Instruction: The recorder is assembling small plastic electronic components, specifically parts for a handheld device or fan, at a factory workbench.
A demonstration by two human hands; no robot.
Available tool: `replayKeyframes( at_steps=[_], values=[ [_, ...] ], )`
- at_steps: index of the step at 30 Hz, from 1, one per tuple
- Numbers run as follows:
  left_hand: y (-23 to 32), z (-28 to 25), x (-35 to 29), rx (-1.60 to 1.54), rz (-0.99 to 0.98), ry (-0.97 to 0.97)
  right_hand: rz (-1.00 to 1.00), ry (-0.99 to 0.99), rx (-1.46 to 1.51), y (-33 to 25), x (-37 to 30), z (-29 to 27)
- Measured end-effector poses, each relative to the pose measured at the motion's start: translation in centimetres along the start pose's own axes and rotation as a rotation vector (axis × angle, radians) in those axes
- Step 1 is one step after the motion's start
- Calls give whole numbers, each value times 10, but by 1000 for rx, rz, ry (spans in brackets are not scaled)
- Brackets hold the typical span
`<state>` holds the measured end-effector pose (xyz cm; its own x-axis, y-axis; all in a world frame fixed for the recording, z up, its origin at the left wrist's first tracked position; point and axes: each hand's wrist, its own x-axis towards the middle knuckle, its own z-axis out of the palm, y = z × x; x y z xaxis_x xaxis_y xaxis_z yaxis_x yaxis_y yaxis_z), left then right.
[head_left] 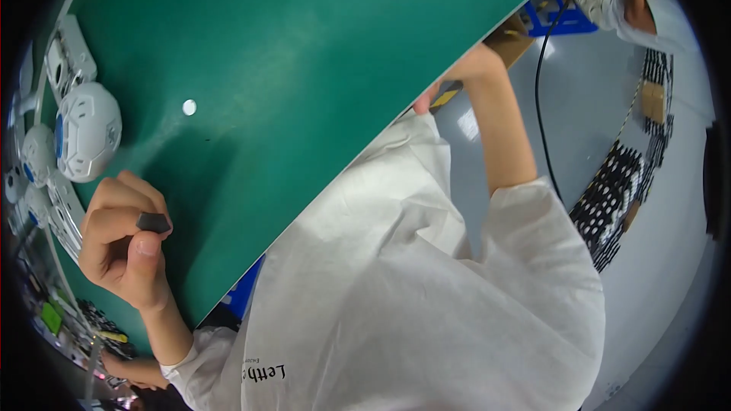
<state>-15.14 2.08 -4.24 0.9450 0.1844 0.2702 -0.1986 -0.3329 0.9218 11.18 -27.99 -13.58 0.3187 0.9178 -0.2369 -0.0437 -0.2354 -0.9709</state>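
A small dark grey block (154,222) with angled edges is pinched between the thumb and bent forefinger of my left hand (126,240). That hand is raised over the left part of the green table (259,106), close to a white ball-shaped shell (90,133) with panel lines. On the tabletop lies a small white disc (189,107), apart from both hands. My right hand (474,68) is down by the table's near edge, with the edge covering most of its fingers. Whether it grips anything is hidden.
More white plastic housings (70,57) and another rounded shell (38,154) line the table's far left side. A black cable (539,76) hangs at the right. Beyond it are a blue stool (567,24), stacked black parts (609,190), and another person (643,4).
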Motion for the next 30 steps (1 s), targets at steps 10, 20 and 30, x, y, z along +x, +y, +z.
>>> replayKeyframes(
  at_steps=[10,20,30],
  values=[
    [-5,-6,-6,-68,-85,89,-71,263,-786,-15,-63,16],
    [-7,-11,12,-90,-97,73,-566,441,-1030,-69,-79,18],
    [-10,-8,-2,-68,-59,43,-539,476,-1152,-52,-68,-29]
  ],
)
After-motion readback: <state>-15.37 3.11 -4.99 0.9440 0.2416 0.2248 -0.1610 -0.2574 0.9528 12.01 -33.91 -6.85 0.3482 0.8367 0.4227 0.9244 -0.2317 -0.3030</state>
